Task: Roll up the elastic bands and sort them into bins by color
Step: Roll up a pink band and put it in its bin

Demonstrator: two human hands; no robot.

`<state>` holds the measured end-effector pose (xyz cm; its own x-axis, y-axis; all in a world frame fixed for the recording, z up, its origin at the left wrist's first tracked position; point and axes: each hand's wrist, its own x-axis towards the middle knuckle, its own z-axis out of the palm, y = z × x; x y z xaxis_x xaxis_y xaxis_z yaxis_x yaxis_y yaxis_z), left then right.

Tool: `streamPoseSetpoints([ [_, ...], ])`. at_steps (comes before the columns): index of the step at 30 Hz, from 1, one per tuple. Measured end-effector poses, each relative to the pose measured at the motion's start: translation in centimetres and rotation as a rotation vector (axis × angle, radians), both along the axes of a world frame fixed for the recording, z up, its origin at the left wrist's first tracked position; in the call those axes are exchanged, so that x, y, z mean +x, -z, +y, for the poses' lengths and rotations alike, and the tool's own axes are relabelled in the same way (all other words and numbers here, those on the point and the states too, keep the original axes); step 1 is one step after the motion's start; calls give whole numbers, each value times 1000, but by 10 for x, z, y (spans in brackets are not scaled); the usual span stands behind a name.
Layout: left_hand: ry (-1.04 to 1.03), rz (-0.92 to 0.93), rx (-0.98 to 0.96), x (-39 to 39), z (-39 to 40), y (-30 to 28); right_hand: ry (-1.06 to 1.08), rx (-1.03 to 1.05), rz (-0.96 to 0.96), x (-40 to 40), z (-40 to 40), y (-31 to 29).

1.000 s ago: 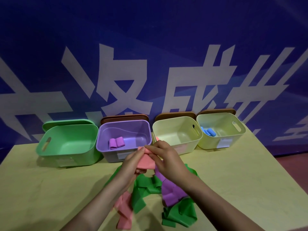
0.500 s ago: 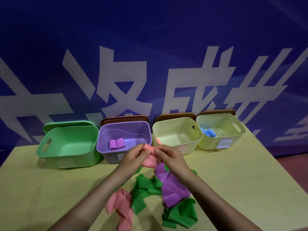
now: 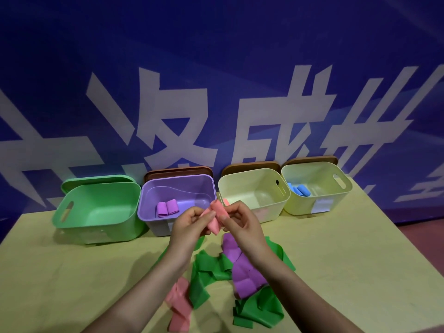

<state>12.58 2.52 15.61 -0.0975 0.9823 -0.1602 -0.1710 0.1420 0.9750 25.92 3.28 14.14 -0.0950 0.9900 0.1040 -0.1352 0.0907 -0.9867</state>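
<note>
Fingers [image 3: 217, 218] of both hands pinch a pink band [image 3: 214, 219], now a tight roll held above the tabletop [image 3: 48, 272] in front of the purple bin [image 3: 177, 188]; a second ago it was looser and lower, so the rolling looks nearly done and the drop comes next; left hand [image 3: 189, 224] and right hand [image 3: 240, 222] close on it from either side; green bands [image 3: 211, 267], a purple band [image 3: 242, 272] and another pink one [image 3: 179, 306] lie unrolled below.
</note>
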Motion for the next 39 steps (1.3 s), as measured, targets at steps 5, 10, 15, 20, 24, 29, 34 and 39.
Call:
streamPoseSetpoints([
  [5, -44, -32, -4, 7, 3, 1, 78, 53, -47, -1, -1, -1],
  [10, -32, -43, 7, 8, 4, 0, 103, 108, -103, 5, -8, -7],
  [15, -6, 47, 42, 10, 3, -3, 78, 92, -57, 16, -12, -9],
  [20, 23, 27, 40, 13, 2, -5, 25, -25, 1, 21, -3, -6],
  [24, 38, -57, -9, 14, 2, -7, 1, -34, -7, 20, -1, -6],
  [29, 58, -69, -7, 14, -2, -7, 128, -58, 22, 12, -1, -6],
  [34, 49, 17, 69, 15, -4, -7, 132, -59, -19, 12, -3, -7],
  [39, 12, 118, 103, 15, -2, -7, 71, -76, 9, 17, -4, -10],
])
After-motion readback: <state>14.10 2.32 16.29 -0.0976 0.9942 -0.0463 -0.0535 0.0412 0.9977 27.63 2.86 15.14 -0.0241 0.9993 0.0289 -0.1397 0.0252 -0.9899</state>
